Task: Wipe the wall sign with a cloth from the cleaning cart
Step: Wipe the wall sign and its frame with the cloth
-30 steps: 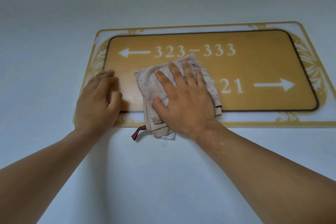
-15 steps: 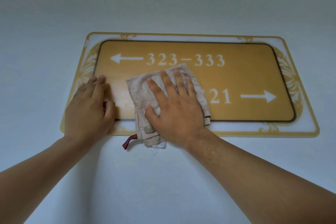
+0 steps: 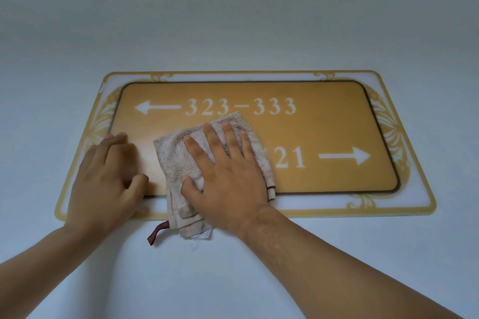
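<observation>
A gold wall sign [image 3: 324, 122] with white arrows and room numbers hangs on the pale wall. A folded beige cloth [image 3: 173, 160] with a dark red loop at its lower corner lies flat on the sign's lower middle, covering part of the bottom number. My right hand [image 3: 228, 173] presses on the cloth with fingers spread and straight. My left hand [image 3: 106, 179] rests flat on the sign's lower left corner, fingers relaxed, just left of the cloth.
Plain pale wall [image 3: 233, 13] surrounds the sign on all sides. The sign's clear border with gold ornament [image 3: 388, 122] frames the gold panel. The cleaning cart is out of view.
The sign sits lower and further left in view than before, as the camera has tilted up. Both hands keep their places on the sign; the cloth has shifted only slightly.
</observation>
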`<action>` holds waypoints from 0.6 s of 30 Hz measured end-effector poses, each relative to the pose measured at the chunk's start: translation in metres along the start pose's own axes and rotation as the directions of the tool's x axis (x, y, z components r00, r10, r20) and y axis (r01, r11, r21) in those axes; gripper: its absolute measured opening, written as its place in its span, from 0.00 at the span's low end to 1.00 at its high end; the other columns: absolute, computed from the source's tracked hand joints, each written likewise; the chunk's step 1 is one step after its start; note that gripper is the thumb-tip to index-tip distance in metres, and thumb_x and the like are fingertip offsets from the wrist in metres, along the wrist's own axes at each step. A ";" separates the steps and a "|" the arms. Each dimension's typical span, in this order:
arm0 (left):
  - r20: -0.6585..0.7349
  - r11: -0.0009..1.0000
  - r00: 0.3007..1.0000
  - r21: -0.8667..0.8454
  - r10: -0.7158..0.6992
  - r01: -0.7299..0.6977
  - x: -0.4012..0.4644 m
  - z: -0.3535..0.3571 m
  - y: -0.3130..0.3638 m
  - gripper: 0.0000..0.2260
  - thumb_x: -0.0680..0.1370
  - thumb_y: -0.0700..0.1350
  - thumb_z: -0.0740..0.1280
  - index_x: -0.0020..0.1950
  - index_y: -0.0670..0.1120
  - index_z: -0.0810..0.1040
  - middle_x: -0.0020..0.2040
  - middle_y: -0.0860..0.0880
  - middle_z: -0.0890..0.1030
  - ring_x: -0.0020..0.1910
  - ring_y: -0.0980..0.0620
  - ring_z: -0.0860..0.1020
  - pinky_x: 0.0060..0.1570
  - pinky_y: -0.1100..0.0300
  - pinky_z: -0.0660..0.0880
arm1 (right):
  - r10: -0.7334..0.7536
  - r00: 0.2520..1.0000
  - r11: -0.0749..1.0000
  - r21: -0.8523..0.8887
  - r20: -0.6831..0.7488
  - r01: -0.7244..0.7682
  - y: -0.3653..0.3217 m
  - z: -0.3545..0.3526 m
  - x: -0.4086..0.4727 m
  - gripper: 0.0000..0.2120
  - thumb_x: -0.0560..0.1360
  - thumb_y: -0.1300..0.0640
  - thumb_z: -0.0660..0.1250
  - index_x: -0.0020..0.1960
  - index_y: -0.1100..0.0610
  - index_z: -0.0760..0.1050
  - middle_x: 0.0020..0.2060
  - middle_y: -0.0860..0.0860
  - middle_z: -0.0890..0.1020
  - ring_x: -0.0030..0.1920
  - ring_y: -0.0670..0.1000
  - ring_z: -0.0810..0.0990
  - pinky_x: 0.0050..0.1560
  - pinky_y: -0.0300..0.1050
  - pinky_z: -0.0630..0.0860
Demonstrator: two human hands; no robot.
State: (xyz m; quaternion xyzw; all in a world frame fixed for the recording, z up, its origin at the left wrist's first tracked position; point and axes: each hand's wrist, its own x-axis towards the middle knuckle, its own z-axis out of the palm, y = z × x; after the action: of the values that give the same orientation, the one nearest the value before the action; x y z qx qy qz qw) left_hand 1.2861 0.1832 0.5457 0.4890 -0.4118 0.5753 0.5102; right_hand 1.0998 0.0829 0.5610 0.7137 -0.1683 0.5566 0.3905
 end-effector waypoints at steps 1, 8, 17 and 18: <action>0.008 1.000 1.000 -0.003 -0.027 0.027 -0.002 0.002 0.005 0.24 0.68 0.52 0.57 0.58 0.39 0.73 0.69 0.41 0.73 0.70 0.40 0.67 0.68 0.44 0.65 | -0.003 1.000 1.000 -0.002 -0.001 0.003 0.000 0.000 -0.001 0.33 0.78 0.38 0.49 0.81 0.47 0.55 0.82 0.55 0.52 0.81 0.60 0.41 0.77 0.62 0.40; -0.001 0.995 0.996 0.048 -0.087 0.087 -0.004 0.008 0.015 0.21 0.70 0.52 0.58 0.59 0.42 0.69 0.71 0.43 0.70 0.68 0.38 0.67 0.64 0.38 0.69 | -0.022 1.000 0.999 0.028 -0.007 0.022 0.008 0.000 -0.004 0.33 0.78 0.38 0.49 0.81 0.46 0.54 0.82 0.54 0.51 0.81 0.59 0.40 0.77 0.62 0.40; -0.050 0.993 0.992 0.032 -0.112 0.114 -0.003 0.011 0.016 0.21 0.69 0.51 0.57 0.58 0.44 0.72 0.67 0.44 0.72 0.69 0.39 0.68 0.65 0.38 0.69 | -0.038 0.999 0.998 0.046 0.008 0.038 0.022 -0.004 -0.009 0.33 0.78 0.38 0.49 0.81 0.45 0.53 0.82 0.54 0.50 0.80 0.58 0.38 0.77 0.61 0.37; -0.052 0.992 0.991 0.029 -0.121 0.122 -0.002 0.011 0.016 0.20 0.69 0.51 0.57 0.58 0.45 0.72 0.67 0.44 0.72 0.68 0.39 0.68 0.66 0.38 0.68 | -0.041 0.999 0.998 0.044 0.007 0.041 0.023 -0.005 -0.009 0.33 0.78 0.38 0.49 0.81 0.45 0.53 0.82 0.54 0.50 0.80 0.58 0.38 0.77 0.61 0.37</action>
State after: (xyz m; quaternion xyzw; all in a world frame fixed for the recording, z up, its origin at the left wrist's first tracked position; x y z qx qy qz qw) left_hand 1.2720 0.1697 0.5460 0.5068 -0.3591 0.5618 0.5464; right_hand 1.0782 0.0699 0.5615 0.7276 -0.1430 0.5492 0.3853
